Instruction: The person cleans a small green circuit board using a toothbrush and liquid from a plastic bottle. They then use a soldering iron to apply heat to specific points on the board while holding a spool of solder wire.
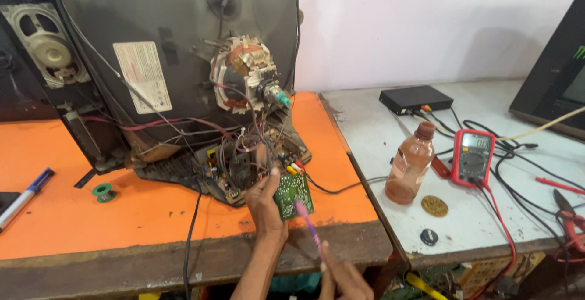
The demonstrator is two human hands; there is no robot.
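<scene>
Head view: left hand [265, 205] gripping circuit board [294, 194]

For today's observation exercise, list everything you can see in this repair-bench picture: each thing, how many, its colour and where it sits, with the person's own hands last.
Old tube television: 1, grey, back open, on the orange table.
Small circuit board: 1, green, at the television's base, held by the left hand.
Thin tool: 1, purple, tip at the board.
Solder spool: 1, green, orange table.
Marker pen: 1, white and blue, left edge.
Plastic bottle: 1, clear brownish, white bench.
Multimeter: 1, red, beside the bottle.
Set-top box: 1, black, back of bench.
Pliers: 1, red-handled, right edge.
Left hand: gripping the board.
Right hand: holding the tool.
</scene>
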